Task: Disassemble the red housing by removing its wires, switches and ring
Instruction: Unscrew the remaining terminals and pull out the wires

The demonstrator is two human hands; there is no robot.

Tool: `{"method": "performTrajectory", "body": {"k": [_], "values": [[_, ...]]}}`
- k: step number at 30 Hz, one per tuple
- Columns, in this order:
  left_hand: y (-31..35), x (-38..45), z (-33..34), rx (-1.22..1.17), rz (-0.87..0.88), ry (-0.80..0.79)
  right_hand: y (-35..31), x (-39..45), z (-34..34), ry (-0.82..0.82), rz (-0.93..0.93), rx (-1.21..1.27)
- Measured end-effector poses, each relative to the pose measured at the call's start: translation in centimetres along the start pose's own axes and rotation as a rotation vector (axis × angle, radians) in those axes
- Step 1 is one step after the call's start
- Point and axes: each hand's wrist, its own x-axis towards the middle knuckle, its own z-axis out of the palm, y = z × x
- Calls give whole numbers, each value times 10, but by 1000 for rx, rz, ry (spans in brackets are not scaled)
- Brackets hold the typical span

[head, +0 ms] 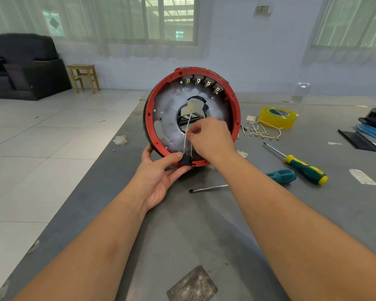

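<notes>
Two hands work the upright housing [152,118]: left hand [159,177] grip pinches its rim at 6 o'clock, right hand [211,137] grip pinches a wire [188,124].

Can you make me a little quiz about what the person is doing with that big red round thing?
1. True or false: the red housing lies flat on the table.
2. Which hand pinches the thin wires? A) left hand B) right hand
3. Fill in: the loose wires already pulled out lie beside the roll of yellow ____.

Key
1. False: it stands on its edge, held at the bottom by the left hand.
2. B.
3. Tape.
</notes>
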Motion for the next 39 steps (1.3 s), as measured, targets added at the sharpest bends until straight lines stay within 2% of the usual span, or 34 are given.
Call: {"method": "performTrajectory", "body": {"k": [13,18,22,27,32,36,39], "values": [[2,-2,4,-22,23,53,12,-12,-46,42,71,415],[2,-4,6,-53,72,112,43,-21,-83,244,74,502],[1,-5,8,-45,103,147,86,-22,-99,371,174,457],[1,-5,9,-47,118,162,118,4,-82,229,287,342],[1,-1,5,-28,111,138,117,45,-48,22,287,73],[1,5,2,17,82,98,119,73,-19,-101,298,-5],[0,10,-1,29,59,84,124,86,-3,-131,295,-42]]}}
